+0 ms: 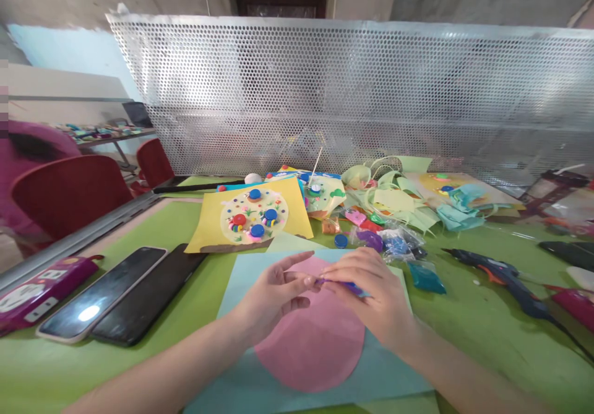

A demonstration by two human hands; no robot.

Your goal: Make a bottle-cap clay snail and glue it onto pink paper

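Note:
Over a pink paper circle (315, 346) my two hands meet at the fingertips. The circle lies on a light blue sheet (232, 364). My left hand (273, 293) pinches thumb against index finger at one end of a small purple piece (352, 287), its other fingers loosely curled. My right hand (375, 290) is closed around the same piece, palm down, covering most of it. It looks like soft clay or a small wrapper; I cannot tell which. Just beyond my hands lie a blue bottle cap (341, 241) and several clay packets (396, 244).
A yellow sheet (199, 225) with a decorated circle lies behind. Two phones (111, 290) (153, 296) and a purple pouch (46, 290) are at left. A glue gun (505, 278), a teal packet (427, 276) and paper scraps (399, 197) lie right. A perforated metal panel (325, 92) stands behind.

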